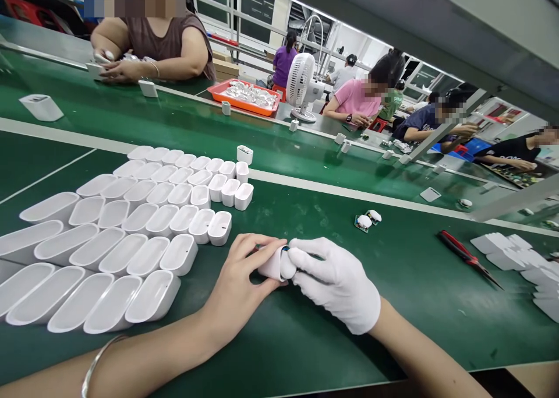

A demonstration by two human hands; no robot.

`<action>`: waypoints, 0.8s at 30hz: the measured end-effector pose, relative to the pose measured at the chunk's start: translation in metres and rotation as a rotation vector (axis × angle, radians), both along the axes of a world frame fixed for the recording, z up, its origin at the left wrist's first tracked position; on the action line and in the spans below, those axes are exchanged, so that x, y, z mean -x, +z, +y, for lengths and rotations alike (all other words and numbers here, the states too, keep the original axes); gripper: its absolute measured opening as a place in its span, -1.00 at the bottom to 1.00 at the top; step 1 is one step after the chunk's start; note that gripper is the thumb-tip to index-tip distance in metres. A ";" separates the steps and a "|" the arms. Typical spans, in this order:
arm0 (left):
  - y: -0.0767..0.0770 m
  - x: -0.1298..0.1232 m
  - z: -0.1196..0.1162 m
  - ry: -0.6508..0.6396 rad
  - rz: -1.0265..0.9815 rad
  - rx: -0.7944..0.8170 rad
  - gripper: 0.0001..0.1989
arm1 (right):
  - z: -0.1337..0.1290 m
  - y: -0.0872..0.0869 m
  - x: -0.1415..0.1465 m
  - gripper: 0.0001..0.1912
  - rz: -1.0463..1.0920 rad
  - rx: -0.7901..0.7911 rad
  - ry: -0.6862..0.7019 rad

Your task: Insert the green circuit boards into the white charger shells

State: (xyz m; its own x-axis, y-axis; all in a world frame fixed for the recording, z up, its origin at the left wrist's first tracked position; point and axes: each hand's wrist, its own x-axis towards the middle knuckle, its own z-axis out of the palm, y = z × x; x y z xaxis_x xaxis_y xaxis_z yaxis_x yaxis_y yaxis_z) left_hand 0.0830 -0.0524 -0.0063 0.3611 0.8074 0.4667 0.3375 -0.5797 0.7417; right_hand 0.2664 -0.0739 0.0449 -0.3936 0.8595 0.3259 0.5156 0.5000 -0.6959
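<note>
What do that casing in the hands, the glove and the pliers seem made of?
White casing: probably plastic, smooth, softly sheened, rigid-looking.
Glove: soft cloth, perhaps cotton, matte and creased.
Long-nose pliers: likely steel at the grey, pointed end; red-and-black handles, perhaps plastic or rubber.

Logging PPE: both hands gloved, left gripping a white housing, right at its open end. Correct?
Not quite: the left hand is bare; only the right hand wears a white glove, as the head view shows. The left does grip the white housing, with the right at its open end.
</note>
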 end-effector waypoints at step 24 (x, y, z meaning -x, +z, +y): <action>0.006 0.001 -0.014 0.025 0.023 -0.026 -0.56 | -0.020 -0.028 0.015 -0.51 0.192 0.370 -0.108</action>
State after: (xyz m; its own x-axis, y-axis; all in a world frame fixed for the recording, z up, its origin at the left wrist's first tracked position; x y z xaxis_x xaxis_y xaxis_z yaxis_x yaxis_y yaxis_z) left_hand 0.0824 -0.0665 -0.0003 0.3520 0.8042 0.4790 0.3692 -0.5895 0.7184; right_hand 0.2510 -0.0938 0.0165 -0.2570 0.9653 0.0465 0.3947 0.1488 -0.9067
